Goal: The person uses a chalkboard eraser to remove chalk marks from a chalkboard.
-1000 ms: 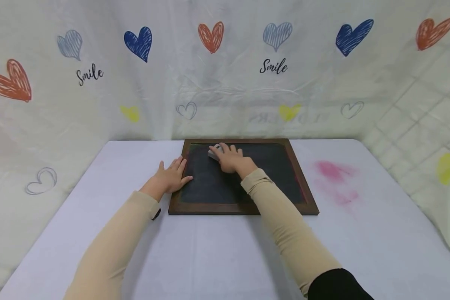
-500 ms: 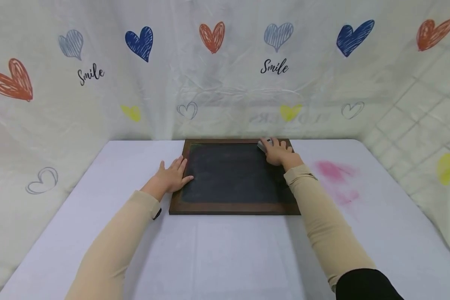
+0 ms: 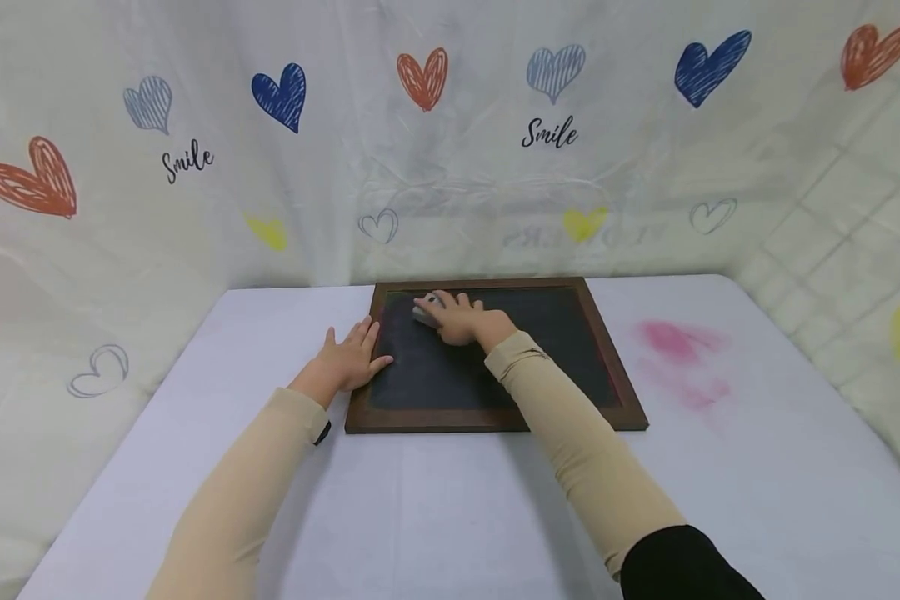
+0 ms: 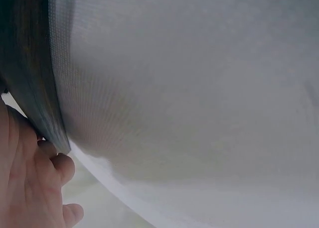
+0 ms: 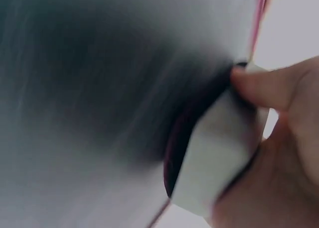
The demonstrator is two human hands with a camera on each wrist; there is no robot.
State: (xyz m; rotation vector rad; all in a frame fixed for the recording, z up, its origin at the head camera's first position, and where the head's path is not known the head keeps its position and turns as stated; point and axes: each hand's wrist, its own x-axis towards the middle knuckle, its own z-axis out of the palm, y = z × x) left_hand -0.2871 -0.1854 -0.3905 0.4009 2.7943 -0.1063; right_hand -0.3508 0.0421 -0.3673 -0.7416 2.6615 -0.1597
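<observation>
A small blackboard point(image 3: 495, 367) in a brown wooden frame lies flat on the table. My right hand point(image 3: 461, 321) grips a pale board eraser point(image 3: 424, 312) and holds it against the board's upper left part. In the right wrist view, thumb and fingers clasp the eraser's light body point(image 5: 212, 158), whose dark felt side faces the board. My left hand point(image 3: 347, 357) rests with spread, straight fingers on the frame's left side. The left wrist view shows that hand point(image 4: 30, 173) beside the dark frame edge point(image 4: 37, 73).
A white cloth point(image 3: 450, 508) covers the table, with a pink smudge point(image 3: 675, 343) right of the board. Behind stands a pale curtain point(image 3: 480, 167) printed with hearts and the word "Smile".
My right hand, with the eraser, went to the board's upper right corner and came back to the upper left. The left hand stays on the frame. The head view has shifted slightly.
</observation>
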